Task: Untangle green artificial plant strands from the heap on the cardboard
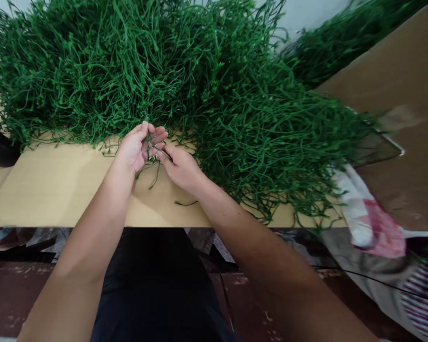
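Thin green plastic-looking plant stems (152, 151) hang between my two hands above the table edge. My left hand (139, 146) is turned palm up, its thumb pinching a stem against the fingers. From the right, my right hand (180, 166) grips stems between thumb and forefinger, its fingertips close to the left fingers. Just beyond both hands rises a large heap of the same green stems (128, 71), many with small light-green tips. One loose stem (186, 203) lies on the tan tabletop (74, 185) near the right wrist.
A dark cylindrical object (0, 147) stands at the left edge. On the right are a brown cardboard sheet (395, 85), a bent metal frame (392, 142) and a pink and white cloth or bag (378, 228). A striped cloth (423, 299) lies lower right.
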A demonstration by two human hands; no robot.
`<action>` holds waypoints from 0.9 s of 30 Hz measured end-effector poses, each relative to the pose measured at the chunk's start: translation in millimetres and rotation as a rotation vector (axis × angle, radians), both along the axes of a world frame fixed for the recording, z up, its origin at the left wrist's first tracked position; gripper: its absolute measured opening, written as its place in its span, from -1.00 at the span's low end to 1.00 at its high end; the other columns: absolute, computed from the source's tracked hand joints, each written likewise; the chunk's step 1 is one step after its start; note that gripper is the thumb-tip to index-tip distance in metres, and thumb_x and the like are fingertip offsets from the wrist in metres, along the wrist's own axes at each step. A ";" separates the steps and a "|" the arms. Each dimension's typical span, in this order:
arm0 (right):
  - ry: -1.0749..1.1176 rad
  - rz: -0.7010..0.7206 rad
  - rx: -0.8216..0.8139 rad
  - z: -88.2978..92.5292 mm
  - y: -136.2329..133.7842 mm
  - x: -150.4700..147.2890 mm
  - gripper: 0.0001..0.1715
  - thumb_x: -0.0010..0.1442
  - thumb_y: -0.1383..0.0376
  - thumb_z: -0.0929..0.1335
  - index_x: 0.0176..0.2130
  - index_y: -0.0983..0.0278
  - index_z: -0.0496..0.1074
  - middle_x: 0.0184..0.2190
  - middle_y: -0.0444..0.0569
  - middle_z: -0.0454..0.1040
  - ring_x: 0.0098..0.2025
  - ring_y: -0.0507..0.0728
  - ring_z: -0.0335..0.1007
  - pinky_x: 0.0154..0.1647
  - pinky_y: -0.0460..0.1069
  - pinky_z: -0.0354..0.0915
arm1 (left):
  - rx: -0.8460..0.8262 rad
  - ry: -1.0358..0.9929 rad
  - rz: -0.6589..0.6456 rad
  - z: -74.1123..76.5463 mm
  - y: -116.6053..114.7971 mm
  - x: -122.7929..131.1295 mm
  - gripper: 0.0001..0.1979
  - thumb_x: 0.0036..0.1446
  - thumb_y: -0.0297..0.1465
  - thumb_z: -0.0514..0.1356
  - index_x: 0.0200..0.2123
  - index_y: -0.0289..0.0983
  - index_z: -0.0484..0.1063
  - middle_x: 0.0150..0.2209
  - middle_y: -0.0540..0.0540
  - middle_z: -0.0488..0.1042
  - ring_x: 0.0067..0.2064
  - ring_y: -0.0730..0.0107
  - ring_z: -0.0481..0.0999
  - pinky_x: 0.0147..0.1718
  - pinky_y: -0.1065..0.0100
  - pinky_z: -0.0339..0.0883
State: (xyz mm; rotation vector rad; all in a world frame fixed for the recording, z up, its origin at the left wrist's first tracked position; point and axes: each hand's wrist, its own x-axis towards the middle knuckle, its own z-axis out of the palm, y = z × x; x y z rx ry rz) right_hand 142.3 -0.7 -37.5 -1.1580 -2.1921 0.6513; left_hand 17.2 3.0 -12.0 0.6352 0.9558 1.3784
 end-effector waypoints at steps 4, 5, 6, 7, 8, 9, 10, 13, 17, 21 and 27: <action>-0.048 -0.017 0.029 8.8 -10.1 5.4 -0.72 0.22 0.15 0.19 -0.35 0.29 0.31 -0.47 -0.05 0.37 -0.43 0.04 0.20 -0.41 -0.06 0.04 | -0.013 0.079 0.004 0.2 0.8 1.1 -0.78 0.20 -0.26 0.03 -0.37 -0.31 0.27 -0.47 0.01 0.47 -0.34 0.50 0.57 -0.36 0.51 0.44; -0.051 -0.023 0.046 9.6 -11.7 6.9 -0.69 0.22 0.12 0.18 -0.37 0.28 0.30 -0.48 -0.06 0.36 -0.45 0.04 0.19 -0.42 -0.06 0.03 | -0.014 0.096 0.003 -0.3 1.3 1.2 -0.78 0.19 -0.26 0.03 -0.37 -0.30 0.27 -0.49 0.01 0.46 -0.36 0.51 0.56 -0.38 0.52 0.44; -0.051 -0.031 0.064 9.9 -12.7 8.3 -0.65 0.23 0.09 0.16 -0.40 0.28 0.28 -0.50 -0.07 0.34 -0.47 0.03 0.16 -0.43 -0.06 0.01 | -0.013 0.111 0.004 -1.0 1.9 1.1 -0.78 0.20 -0.25 0.03 -0.37 -0.30 0.27 -0.50 0.02 0.44 -0.38 0.52 0.56 -0.40 0.53 0.43; -0.043 -0.040 0.082 9.5 -13.1 9.6 -0.60 0.24 0.06 0.13 -0.43 0.27 0.25 -0.52 -0.07 0.32 -0.48 0.02 0.14 -0.45 -0.06 -0.01 | -0.011 0.124 0.006 -1.7 2.4 0.9 -0.78 0.20 -0.25 0.03 -0.38 -0.30 0.27 -0.52 0.03 0.43 -0.40 0.54 0.55 -0.42 0.54 0.43; -0.021 -0.048 0.100 8.8 -13.1 10.8 -0.56 0.24 0.03 0.10 -0.45 0.27 0.23 -0.53 -0.08 0.30 -0.49 0.02 0.12 -0.45 -0.05 -0.01 | -0.010 0.137 0.012 -2.2 2.8 0.5 -0.78 0.19 -0.25 0.03 -0.39 -0.29 0.27 -0.53 0.04 0.42 -0.42 0.55 0.54 -0.43 0.55 0.42; 0.012 -0.052 0.117 7.9 -12.7 11.8 -0.53 0.25 0.00 0.07 -0.46 0.27 0.21 -0.54 -0.08 0.28 -0.49 0.02 0.12 -0.45 -0.05 -0.01 | -0.011 0.148 0.020 -2.4 2.9 0.2 -0.77 0.19 -0.25 0.03 -0.39 -0.29 0.26 -0.53 0.04 0.41 -0.43 0.56 0.53 -0.44 0.55 0.41; 0.049 -0.054 0.132 7.0 -12.1 12.7 -0.50 0.25 -0.02 0.05 -0.46 0.26 0.20 -0.54 -0.08 0.28 -0.49 0.02 0.13 -0.44 -0.05 0.01 | -0.013 0.158 0.026 -2.2 2.8 0.0 -0.77 0.18 -0.24 0.04 -0.39 -0.29 0.26 -0.53 0.04 0.41 -0.44 0.57 0.52 -0.45 0.55 0.40; 0.164 -0.083 0.167 6.2 -11.1 13.7 -0.48 0.26 -0.03 0.01 -0.47 0.26 0.17 -0.52 -0.08 0.27 -0.45 0.02 0.16 -0.41 -0.05 0.05 | -0.024 0.174 0.039 -0.1 1.9 1.1 -0.76 0.17 -0.22 0.05 -0.39 -0.28 0.26 -0.53 0.05 0.39 -0.47 0.59 0.49 -0.46 0.56 0.38; 0.230 -0.134 0.189 8.4 -16.1 10.9 -0.51 0.28 0.02 0.01 -0.50 0.25 0.13 -0.56 -0.12 0.22 -0.50 -0.01 0.10 -0.43 -0.06 0.04 | -0.028 0.174 0.060 -0.3 3.1 4.5 -0.76 0.20 -0.29 0.01 -0.47 -0.28 0.21 -0.59 0.10 0.31 -0.59 0.66 0.38 -0.56 0.58 0.28; 0.112 -0.062 0.248 9.5 -26.9 4.9 -0.56 0.29 0.11 0.02 -0.52 0.25 0.11 -0.60 -0.13 0.15 -0.56 -0.02 -0.01 -0.47 -0.05 -0.04 | 0.017 0.160 0.084 -5.6 6.5 7.4 -0.73 0.25 -0.39 -0.07 -0.53 -0.28 0.14 -0.68 0.13 0.16 -0.70 0.70 0.20 -0.69 0.62 0.07; -0.093 -0.030 0.353 2.6 -27.9 2.8 -0.58 0.27 0.19 0.01 -0.50 0.27 0.17 -0.60 -0.08 0.20 -0.56 0.00 -0.01 -0.48 -0.05 -0.06 | -0.013 0.189 0.128 -6.8 4.5 21.8 -0.67 0.27 -0.47 -0.14 -0.58 -0.28 0.06 -0.75 0.16 0.04 -0.74 0.72 0.07 -0.71 0.61 -0.09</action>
